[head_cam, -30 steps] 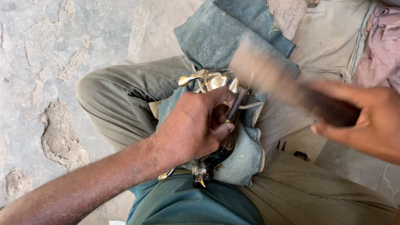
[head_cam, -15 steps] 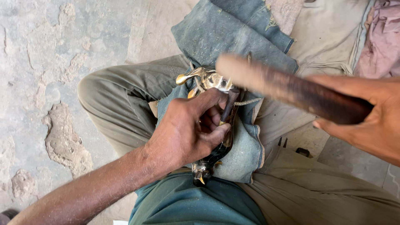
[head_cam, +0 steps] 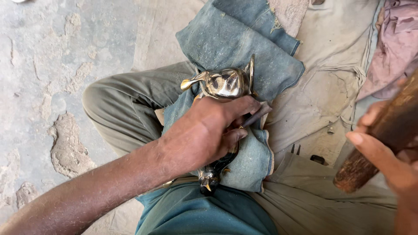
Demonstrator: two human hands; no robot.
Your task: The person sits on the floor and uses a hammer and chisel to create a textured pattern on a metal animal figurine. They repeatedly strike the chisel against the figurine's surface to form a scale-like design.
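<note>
While the left hand (head_cam: 204, 135) presses a shiny brass figure (head_cam: 224, 82) against the lap, the right hand (head_cam: 383, 148) grips a wooden mallet (head_cam: 383, 139) off to the side.

Resting on a worn blue denim cloth (head_cam: 239, 43) spread over the person's bent knee, the brass figure shows a curved spout-like tip at its left and a thin loop at its right; a darker metal part pokes out below the left hand near the waist. The left hand's fingers are curled shut around a thin dark metal punch (head_cam: 257, 115), its tip angled towards the figure's base. The right hand is wrapped closed about the mallet's thick brown shaft, held well apart from the figure. A cracked concrete floor (head_cam: 48, 78) lies to the left, with pale cloth (head_cam: 331, 82) beyond the knee.
</note>
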